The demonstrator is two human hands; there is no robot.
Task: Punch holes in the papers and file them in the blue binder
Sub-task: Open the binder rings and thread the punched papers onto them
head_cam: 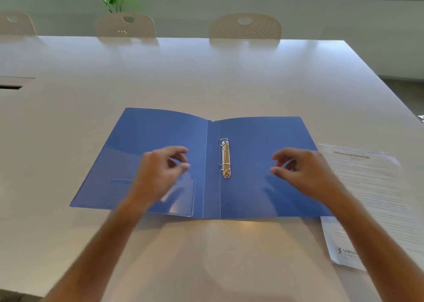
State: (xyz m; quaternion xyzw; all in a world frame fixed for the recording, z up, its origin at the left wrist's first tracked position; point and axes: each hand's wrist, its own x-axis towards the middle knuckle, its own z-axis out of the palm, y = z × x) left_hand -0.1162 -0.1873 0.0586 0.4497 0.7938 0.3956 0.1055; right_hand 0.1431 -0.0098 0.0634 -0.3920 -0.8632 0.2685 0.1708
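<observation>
A: On the white bench, what is lying under the fingers?

B: A thin blue plastic binder is lying open and flat, with its metal two-ring clip sitting between the two hands.

A: What are the hands doing?

B: The left hand is hovering over the left cover, its fingers loosely curled and holding nothing. The right hand is hovering over the right cover, its fingers loosely bent too, gripping nothing.

A: And the papers?

B: A stack of white printed sheets is lying just right of the right hand's knuckles, touching the binder's right edge. I cannot tell whether the rings are standing open or closed.
</observation>
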